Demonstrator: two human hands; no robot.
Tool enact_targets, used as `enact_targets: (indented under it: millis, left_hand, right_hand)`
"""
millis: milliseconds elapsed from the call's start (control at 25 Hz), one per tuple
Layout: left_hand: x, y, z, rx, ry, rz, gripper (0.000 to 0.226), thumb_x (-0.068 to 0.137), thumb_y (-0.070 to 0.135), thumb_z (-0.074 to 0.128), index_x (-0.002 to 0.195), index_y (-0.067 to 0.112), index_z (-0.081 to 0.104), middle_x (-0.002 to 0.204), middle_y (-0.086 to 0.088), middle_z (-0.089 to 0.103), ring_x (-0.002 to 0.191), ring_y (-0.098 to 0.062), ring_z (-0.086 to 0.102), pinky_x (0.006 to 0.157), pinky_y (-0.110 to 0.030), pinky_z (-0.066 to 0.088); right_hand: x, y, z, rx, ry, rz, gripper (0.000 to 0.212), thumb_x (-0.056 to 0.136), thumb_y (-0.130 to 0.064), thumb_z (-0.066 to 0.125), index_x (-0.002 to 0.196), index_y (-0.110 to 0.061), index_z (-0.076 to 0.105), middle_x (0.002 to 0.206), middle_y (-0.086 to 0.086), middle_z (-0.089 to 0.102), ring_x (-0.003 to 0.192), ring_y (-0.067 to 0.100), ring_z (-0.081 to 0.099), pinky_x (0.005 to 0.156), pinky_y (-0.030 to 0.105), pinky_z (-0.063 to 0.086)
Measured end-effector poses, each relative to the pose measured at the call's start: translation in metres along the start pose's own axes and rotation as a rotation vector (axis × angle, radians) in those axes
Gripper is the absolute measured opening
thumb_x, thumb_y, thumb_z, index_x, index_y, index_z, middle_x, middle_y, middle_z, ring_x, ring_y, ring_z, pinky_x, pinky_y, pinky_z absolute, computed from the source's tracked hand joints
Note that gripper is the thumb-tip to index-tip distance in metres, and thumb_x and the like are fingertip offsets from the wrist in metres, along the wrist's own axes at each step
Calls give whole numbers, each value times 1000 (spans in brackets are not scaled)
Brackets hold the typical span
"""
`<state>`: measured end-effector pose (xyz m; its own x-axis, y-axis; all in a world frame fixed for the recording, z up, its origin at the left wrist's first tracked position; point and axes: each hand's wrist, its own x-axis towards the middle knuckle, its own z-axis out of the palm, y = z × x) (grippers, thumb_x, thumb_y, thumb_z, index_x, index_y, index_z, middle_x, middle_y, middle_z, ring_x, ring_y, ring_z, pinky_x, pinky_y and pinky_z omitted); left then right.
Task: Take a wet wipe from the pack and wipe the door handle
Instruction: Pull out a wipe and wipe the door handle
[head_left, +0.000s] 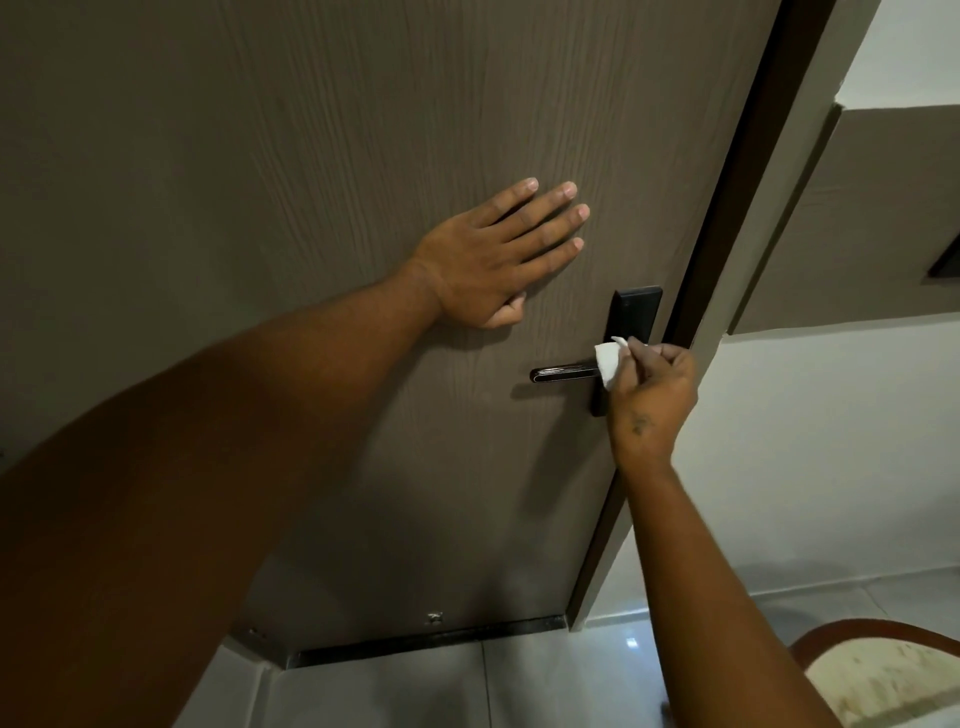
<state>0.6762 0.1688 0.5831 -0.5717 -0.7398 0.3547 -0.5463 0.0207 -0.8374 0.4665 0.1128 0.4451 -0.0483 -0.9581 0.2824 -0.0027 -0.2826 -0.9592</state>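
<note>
A brown wood-grain door (322, 156) fills most of the view, closed against its dark frame (748, 171), with pale floor tiles (415, 691) below. The left hand (488, 260) lies flat on the door panel above and left of the lock, its fingers (550, 218) straight and slightly spread, gripping nothing. The right hand (652, 395) has its fingers pinched on a white wet wipe (608, 361), pressed where the dark door handle (563, 372) meets the black lock plate (631, 322).
</note>
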Motion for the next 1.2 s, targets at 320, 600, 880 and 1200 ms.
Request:
enact_targets:
  millis: [320,600,880,1200]
  left_hand:
    - [0,-1,-1,25,8,6,73,91,45,37,154,7,34,161,-23,30,150,-41,26,122,-54,18]
    - [-2,0,3,8,-1,-1,74,92,45,35,155,8,31,162,-23,27,151,-41,22,123,-53,12]
    - [1,-2,6,-14,30,4,74,91,44,35,155,7,31,162,-23,27,151,-42,22,123,-54,13]
    - [-4,-1,4,-58,-12,17,73,91,43,38,155,7,32,162,-23,28,151,-42,23,123,-54,16]
  right_hand:
    - [-56,-6,43,93,-386,85,13,95,-17,64,84,-20,58,71,-20,55,70,-1,57,69,16,52]
    - [19,14,-15,-14,146,53,12,91,-22,70,103,-21,73,97,-7,68,87,3,64,66,7,53]
    - [-18,8,11,225,235,305,9,90,-20,71,95,-25,66,88,-11,67,80,4,66,58,8,53]
    - [-54,-24,55,454,50,616,8,83,-8,78,88,-10,71,93,11,73,79,17,70,76,36,60]
